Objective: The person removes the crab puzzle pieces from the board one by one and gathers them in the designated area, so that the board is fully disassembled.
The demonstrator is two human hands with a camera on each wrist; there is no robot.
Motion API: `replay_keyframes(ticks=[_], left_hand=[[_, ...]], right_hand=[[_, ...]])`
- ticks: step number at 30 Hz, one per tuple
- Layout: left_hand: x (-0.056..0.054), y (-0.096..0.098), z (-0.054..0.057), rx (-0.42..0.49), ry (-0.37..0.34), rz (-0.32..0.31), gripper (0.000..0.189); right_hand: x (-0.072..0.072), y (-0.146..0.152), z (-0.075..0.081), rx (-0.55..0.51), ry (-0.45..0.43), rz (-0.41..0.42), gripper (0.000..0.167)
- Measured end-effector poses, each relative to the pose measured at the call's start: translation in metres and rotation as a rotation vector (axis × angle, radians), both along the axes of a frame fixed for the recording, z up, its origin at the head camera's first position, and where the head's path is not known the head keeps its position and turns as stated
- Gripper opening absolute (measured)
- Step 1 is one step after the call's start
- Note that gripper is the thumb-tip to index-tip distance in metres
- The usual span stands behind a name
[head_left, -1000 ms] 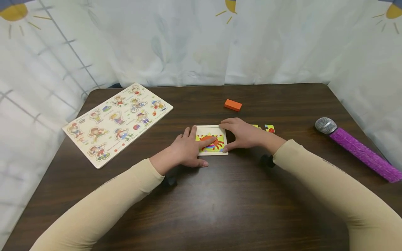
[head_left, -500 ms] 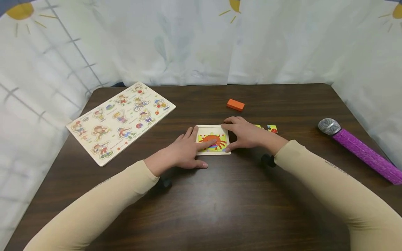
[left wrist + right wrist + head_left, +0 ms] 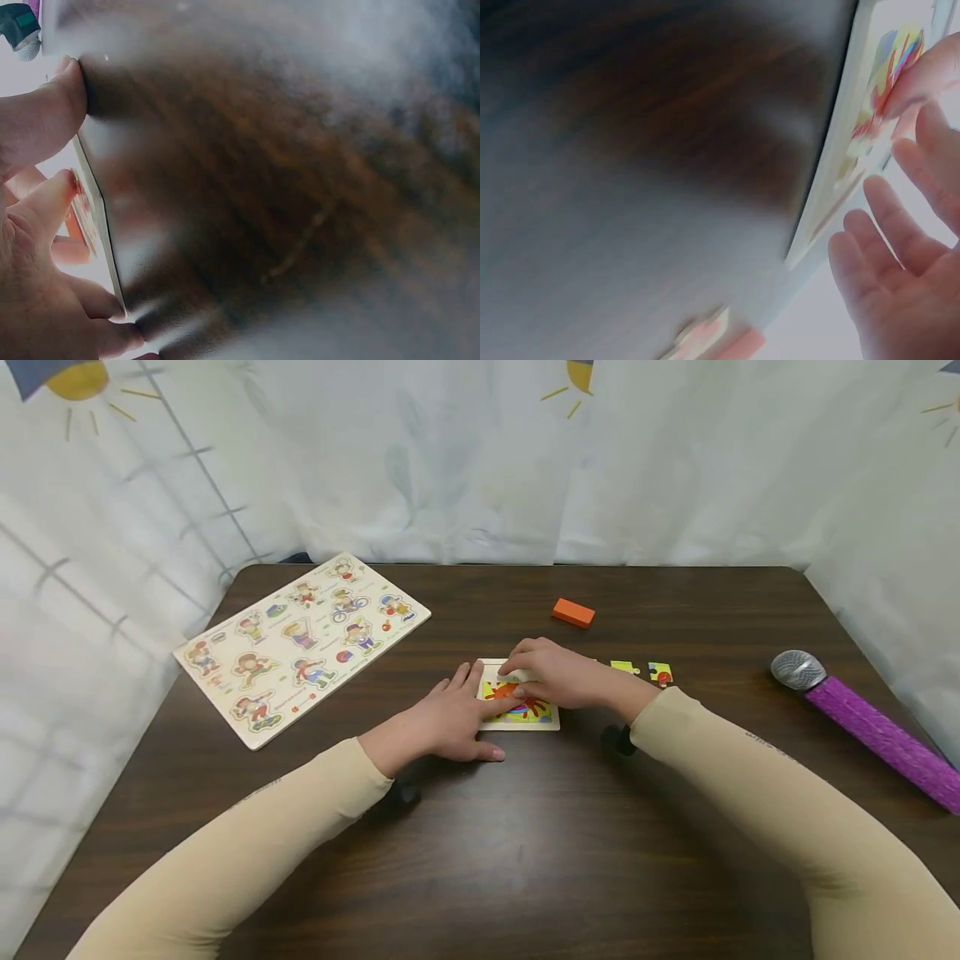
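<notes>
A small jigsaw puzzle [image 3: 536, 715] with an orange figure on yellow lies in a shallow wooden frame [image 3: 491, 727] on the dark table. My left hand [image 3: 448, 720] is spread at the frame's left side, its index finger lying across the puzzle and its thumb resting on the table. My right hand [image 3: 561, 675] arches over the frame's upper right part and covers some of the puzzle. In the right wrist view its thumb [image 3: 922, 81] touches the puzzle picture while the other fingers are loosely bent, with nothing visible between them.
Loose yellow jigsaw pieces [image 3: 661, 673] lie right of the frame, partly near my right wrist. An orange block [image 3: 573, 613] sits behind. On the left is a large picture board [image 3: 300, 647]; on the right, a purple-handled microphone [image 3: 862, 722]. White curtains [image 3: 480, 460] border the table.
My right hand has shifted left from the frame's right edge to over the puzzle. My left hand keeps its place on the frame. The whole view has slid slightly.
</notes>
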State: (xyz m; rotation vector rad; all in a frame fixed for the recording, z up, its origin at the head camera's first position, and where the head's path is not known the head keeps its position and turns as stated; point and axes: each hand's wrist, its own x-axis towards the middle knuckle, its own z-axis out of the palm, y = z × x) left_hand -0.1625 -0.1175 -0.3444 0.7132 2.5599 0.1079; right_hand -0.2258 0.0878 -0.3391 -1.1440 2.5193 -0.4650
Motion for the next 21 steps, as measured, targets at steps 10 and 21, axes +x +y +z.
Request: replay_keyframes(ticks=[10, 21], left_hand=[[-0.001, 0.001, 0.001, -0.010, -0.003, -0.013, 0.084], [-0.001, 0.001, 0.002, -0.015, -0.009, -0.014, 0.083]], right_hand=[[-0.006, -0.020, -0.001, 0.009, -0.039, -0.053, 0.018], [-0.015, -0.022, 0.000, -0.078, -0.179, -0.121, 0.009]])
